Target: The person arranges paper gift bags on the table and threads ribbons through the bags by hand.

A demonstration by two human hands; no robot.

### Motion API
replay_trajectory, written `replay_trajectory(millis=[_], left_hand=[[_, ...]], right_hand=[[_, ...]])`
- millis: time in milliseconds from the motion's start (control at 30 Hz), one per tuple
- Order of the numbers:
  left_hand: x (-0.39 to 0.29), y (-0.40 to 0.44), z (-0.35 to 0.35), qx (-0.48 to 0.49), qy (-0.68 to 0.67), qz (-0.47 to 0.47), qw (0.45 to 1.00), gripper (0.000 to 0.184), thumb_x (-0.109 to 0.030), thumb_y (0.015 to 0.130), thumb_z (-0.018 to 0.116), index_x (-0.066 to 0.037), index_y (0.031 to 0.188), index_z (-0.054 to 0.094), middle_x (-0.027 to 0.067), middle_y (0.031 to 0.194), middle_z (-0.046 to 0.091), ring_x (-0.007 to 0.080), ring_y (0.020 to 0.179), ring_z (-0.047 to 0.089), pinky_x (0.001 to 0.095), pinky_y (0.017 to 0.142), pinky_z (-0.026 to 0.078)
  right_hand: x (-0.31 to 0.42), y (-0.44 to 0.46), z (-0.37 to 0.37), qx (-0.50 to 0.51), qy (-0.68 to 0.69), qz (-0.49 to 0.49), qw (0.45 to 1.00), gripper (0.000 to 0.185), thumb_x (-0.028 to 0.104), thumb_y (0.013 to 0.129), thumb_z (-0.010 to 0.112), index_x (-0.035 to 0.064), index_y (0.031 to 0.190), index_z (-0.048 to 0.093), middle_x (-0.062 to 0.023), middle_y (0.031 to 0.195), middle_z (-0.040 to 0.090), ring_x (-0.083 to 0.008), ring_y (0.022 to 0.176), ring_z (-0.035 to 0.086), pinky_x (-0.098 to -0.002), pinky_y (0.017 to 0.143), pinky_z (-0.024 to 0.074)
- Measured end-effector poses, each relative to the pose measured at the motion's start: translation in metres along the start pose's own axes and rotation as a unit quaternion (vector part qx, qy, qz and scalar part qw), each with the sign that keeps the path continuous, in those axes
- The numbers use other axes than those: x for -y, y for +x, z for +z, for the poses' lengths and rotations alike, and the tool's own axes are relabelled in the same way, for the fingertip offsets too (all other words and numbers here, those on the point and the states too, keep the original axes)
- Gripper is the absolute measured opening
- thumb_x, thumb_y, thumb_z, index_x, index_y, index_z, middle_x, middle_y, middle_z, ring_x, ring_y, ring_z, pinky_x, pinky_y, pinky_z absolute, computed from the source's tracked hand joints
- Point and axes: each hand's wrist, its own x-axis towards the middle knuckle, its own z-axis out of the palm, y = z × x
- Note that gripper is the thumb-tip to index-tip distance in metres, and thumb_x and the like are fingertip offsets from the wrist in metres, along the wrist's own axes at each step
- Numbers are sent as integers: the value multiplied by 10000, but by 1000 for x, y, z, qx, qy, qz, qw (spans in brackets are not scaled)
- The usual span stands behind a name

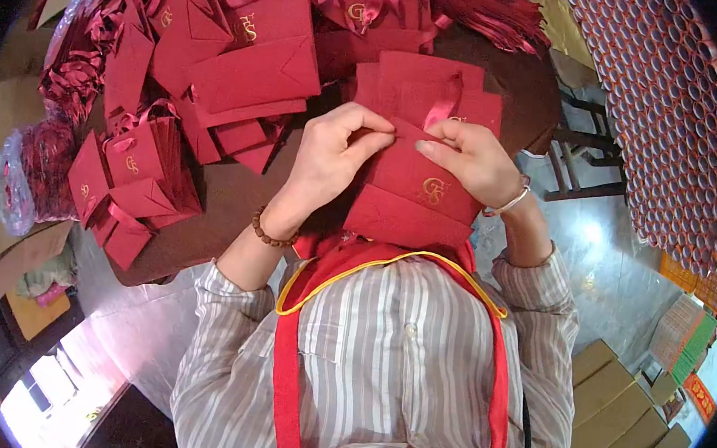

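Note:
A flat dark-red paper gift bag [406,173] with a gold logo lies in front of me at the table's near edge, its folded bottom towards my body. My left hand [339,150] pinches its upper edge between thumb and fingers. On the other side, my right hand [475,162] has thumb and forefinger closed at the same edge; what is between those fingertips is partly hidden. Just beyond the hands, more red bags [427,70] lie stacked beneath, and a pink-red ribbon [443,110] rests on them.
Piles of red gift bags [257,70] cover the left and back of the brown-covered table [232,209]. A bundle of red ribbons [488,9] lies at the back. Rows of round tubes [667,106] stand at right, near a dark wooden stool [581,162]. Cardboard boxes [623,418] sit lower right.

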Motion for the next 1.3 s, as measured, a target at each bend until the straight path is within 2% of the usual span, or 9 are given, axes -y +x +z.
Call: replay_trajectory(millis=[100, 200, 267, 467, 567, 733, 900, 1100, 1300], left_hand=[[-4, 0, -2, 29, 9, -8, 999, 133, -38, 731, 646, -5, 858, 623, 105, 786, 610, 185, 711, 601, 280, 627, 457], [-6, -1, 1, 22, 1, -38, 999, 118, -32, 731, 641, -2, 843, 622, 115, 783, 604, 203, 716, 601, 291, 628, 459], [-4, -2, 3, -4, 54, 40, 998, 119, -38, 723, 646, -5, 835, 621, 122, 769, 592, 237, 709, 595, 308, 619, 459], [-17, -3, 6, -23, 95, 124, 987, 75, -3, 703, 631, -8, 771, 598, 114, 723, 563, 284, 677, 565, 348, 589, 443], [-13, -4, 18, 4, 95, 144, 985, 80, 14, 713, 633, 17, 788, 604, 122, 751, 581, 252, 701, 580, 313, 613, 456], [-16, -4, 22, 0, 62, 116, 991, 103, 29, 688, 639, 18, 781, 598, 130, 731, 563, 279, 690, 569, 328, 606, 454], [-16, -6, 26, -10, 180, 203, 963, 117, 55, 685, 611, 10, 785, 570, 133, 728, 541, 301, 678, 545, 361, 589, 442], [-18, -6, 26, 2, 173, 204, 963, 115, 59, 677, 599, 18, 780, 565, 131, 725, 528, 307, 672, 534, 371, 581, 437], [-18, -11, 27, 8, 215, 227, 950, 131, 65, 653, 576, 14, 772, 556, 138, 723, 512, 310, 673, 522, 379, 592, 436]], right_hand=[[2, 0, -2, 0, -25, 11, 1000, 154, 114, 841, 580, -17, 921, 578, 19, 789, 543, -48, 739, 483, -217, 650, 402], [-1, -3, -5, 14, 114, 31, 993, 163, 102, 831, 585, -18, 942, 582, 20, 808, 566, -42, 749, 503, -200, 667, 414], [3, -4, -11, 46, 173, 79, 981, 182, 94, 825, 589, -23, 965, 582, 19, 824, 581, -37, 759, 515, -185, 676, 422], [1, -3, -12, 49, 74, 49, 995, 188, 86, 828, 582, -33, 974, 579, 23, 817, 577, -31, 751, 509, -183, 658, 417], [3, -2, -9, 66, 125, 65, 988, 202, 87, 832, 572, -38, 991, 575, 28, 826, 574, -29, 756, 504, -186, 661, 414], [4, -6, -11, 60, 114, 54, 990, 229, 89, 832, 561, -41, 1021, 569, 22, 845, 572, -31, 776, 504, -190, 684, 413], [9, -7, -10, 74, 123, 78, 987, 238, 85, 831, 553, -42, 1031, 566, 11, 875, 574, -42, 818, 511, -198, 721, 414], [3, -10, -7, 44, 116, 69, 990, 243, 79, 834, 539, -49, 1039, 559, 5, 895, 575, -48, 833, 508, -205, 735, 416], [6, -14, -3, 26, 8, 19, 999, 244, 67, 843, 517, -60, 1049, 552, -16, 909, 581, -64, 858, 514, -217, 752, 422]])
